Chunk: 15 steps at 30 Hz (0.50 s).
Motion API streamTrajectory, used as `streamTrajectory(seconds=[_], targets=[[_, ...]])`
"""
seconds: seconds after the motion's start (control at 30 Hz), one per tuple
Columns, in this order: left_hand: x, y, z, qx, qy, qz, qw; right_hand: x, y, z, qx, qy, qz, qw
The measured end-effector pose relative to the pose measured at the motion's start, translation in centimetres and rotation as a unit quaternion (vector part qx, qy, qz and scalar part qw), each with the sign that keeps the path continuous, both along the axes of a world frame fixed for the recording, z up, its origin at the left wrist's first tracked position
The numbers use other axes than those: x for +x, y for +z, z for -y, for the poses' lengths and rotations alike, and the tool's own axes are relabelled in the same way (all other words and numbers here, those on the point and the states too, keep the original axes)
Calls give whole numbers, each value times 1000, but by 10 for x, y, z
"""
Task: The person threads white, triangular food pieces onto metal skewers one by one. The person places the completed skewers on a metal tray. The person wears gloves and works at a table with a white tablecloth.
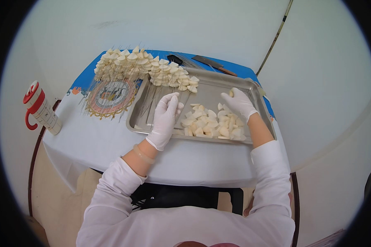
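Note:
My left hand [165, 119], in a white glove, is raised over the left part of a metal tray [139, 123], with thumb and fingertips pinched together; a thin skewer seems to run beside its fingers, but whether it is gripped is unclear. My right hand [238, 102], also gloved, holds a pale wedge-shaped piece [231, 93] between its fingers at the tray's right side. Loose pale wedge-cut pieces [205, 120] lie heaped in the near part of the tray. Threaded pieces on thin skewers [123, 64] are stacked across the far left edge of the tray and the table.
A cleaver [207, 61] with a wooden handle lies behind the tray, beside thin loose skewers [188, 61] and a black object [175, 59]. A red and white lidded bottle [43, 111] stands at the left table edge. White and blue cloth [102, 142] covers the table.

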<state>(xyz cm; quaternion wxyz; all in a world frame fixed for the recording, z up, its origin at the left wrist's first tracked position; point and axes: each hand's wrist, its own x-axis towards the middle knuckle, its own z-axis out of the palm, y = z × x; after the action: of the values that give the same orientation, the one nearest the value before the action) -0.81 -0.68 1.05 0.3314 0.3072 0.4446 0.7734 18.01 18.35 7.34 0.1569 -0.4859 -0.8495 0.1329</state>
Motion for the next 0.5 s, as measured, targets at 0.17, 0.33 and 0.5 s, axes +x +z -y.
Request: streamTrajectory(seconds=[0.17,0.33,0.5], targets=[[-2,-2,-1,-1,-4,5,1000,-44,-18,-2,-7,200,75,977],[-3,-3,-2,6,-19,6,1000,-77,-41,-10,-40,237,120,963],[1,1,1,7,-26,21,999,-84,-45,-10,-71,235,141,959]])
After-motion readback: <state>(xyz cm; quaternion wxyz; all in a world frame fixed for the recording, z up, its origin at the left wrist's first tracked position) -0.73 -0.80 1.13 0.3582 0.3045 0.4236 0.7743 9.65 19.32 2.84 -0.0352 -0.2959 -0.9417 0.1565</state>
